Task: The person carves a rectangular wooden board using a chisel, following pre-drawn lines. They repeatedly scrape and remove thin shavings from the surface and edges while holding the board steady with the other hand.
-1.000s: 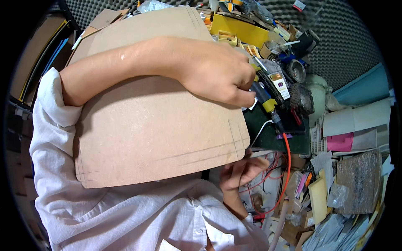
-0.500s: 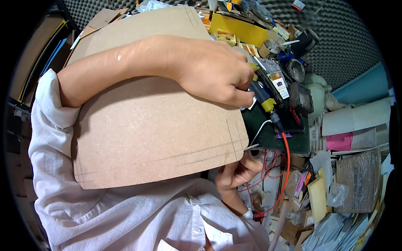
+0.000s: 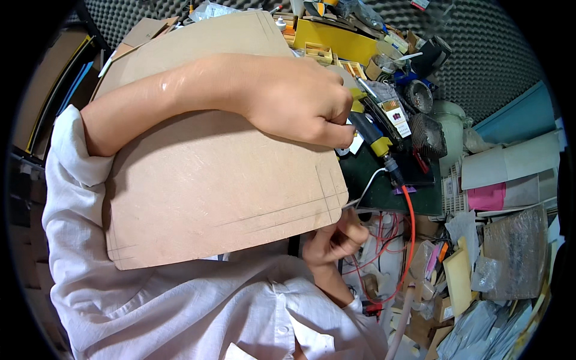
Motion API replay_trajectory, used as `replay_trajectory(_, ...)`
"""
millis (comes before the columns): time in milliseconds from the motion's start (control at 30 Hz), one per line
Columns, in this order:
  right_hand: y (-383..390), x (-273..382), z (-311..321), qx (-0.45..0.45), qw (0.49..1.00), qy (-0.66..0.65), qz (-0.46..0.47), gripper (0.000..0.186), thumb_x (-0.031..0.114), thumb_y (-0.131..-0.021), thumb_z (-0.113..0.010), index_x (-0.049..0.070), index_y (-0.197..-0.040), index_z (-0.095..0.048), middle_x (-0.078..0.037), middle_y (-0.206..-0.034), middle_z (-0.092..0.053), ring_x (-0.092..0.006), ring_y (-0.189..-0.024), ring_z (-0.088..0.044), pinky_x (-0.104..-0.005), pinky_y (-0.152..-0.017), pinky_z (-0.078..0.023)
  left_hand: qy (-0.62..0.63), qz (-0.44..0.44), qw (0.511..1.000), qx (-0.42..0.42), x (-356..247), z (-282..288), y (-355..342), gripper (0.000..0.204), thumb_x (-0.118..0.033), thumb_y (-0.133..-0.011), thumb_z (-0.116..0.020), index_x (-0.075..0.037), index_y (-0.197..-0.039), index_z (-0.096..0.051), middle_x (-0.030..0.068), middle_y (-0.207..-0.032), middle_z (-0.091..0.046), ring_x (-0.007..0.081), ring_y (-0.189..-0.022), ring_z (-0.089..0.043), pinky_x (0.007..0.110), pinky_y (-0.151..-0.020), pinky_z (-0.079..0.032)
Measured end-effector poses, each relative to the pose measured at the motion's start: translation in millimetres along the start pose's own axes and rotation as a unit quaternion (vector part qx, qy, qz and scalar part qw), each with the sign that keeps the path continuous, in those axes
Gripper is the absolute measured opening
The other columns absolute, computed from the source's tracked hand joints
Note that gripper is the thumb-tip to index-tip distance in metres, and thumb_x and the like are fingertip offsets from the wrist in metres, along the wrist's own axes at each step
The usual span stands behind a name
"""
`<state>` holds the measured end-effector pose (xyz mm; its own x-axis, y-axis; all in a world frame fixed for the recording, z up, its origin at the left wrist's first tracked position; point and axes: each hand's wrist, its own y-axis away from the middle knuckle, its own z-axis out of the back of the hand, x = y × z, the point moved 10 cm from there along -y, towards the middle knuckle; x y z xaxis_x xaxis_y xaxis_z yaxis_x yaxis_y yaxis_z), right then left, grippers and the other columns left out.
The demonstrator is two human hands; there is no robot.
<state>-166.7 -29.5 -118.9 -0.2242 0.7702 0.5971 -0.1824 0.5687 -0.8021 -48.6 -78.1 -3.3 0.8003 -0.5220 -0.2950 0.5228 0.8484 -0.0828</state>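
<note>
A brown fibreboard panel point(image 3: 198, 180) with rounded corners and pencil lines near its edges lies across my front, tilted. My left forearm rests over it, and my left hand point(image 3: 300, 99) is closed, its fingers curled over the board's right edge; the fingertips are hidden. Under the near right corner is my right hand point(image 3: 334, 240), its fingers bent and pinched together. A thin grey stick-like piece point(image 3: 350, 204) pokes out at that corner, just above the right fingers. The board hides part of the grip, and the exact kind of the piece is unclear.
Beyond the board's right edge lie a yellow-and-black power tool point(image 3: 375, 141) with an orange-red cable point(image 3: 411, 228), a small white box point(image 3: 396, 118) and a dark finned metal block point(image 3: 429, 135). Cardboard, plastic bags and a wrapped panel point(image 3: 515, 252) crowd the right side.
The board and both my hands have shifted slightly left in the picture. Less of the thin grey piece sticks out past the board's corner. Both hands keep their closed shape.
</note>
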Motion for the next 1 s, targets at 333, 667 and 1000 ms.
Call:
replay_trajectory(333,-7.7,-13.3,-8.4,-0.014,0.945,-0.306,-0.117,0.057,0.032,-0.092,-0.049,-0.001,-0.133,-0.028,0.0,-0.06,-0.04,-0.0042,-0.044,-0.032,-0.0178,-0.041,-0.023,-0.025,0.039,0.999,0.024,9.1,-5.1,-1.0,0.043,-0.025,-0.087,-0.05,0.006,-0.057,-0.058,0.017,-0.047,-0.048,0.0304,-0.05,-0.049,0.039,-0.054,-0.04)
replay_trajectory(667,-19.5,7.4,-6.9,-0.035,0.951,-0.301,-0.058,0.031,0.02,-0.092,-0.042,0.0,-0.111,-0.057,-0.002,-0.056,-0.047,-0.0071,-0.043,-0.036,-0.0207,-0.044,-0.031,-0.019,0.045,0.998,0.027,10.9,-4.7,-2.3,0.046,-0.026,-0.088,-0.049,0.006,-0.056,-0.058,0.0174,-0.046,-0.046,0.0312,-0.046,-0.046,0.039,-0.05,-0.04)
replay_trajectory(1000,-5.5,-13.9,-17.4,0.001,0.969,-0.227,-0.101,0.041,0.033,-0.096,-0.039,-0.001,-0.115,-0.052,-0.001,-0.063,-0.043,-0.008,-0.051,-0.037,-0.0214,-0.048,-0.028,-0.025,0.046,0.998,0.04,12.6,-7.7,-2.4,0.046,-0.024,-0.088,-0.049,0.006,-0.053,-0.053,0.017,-0.045,-0.044,0.0305,-0.044,-0.044,0.039,-0.049,-0.038)
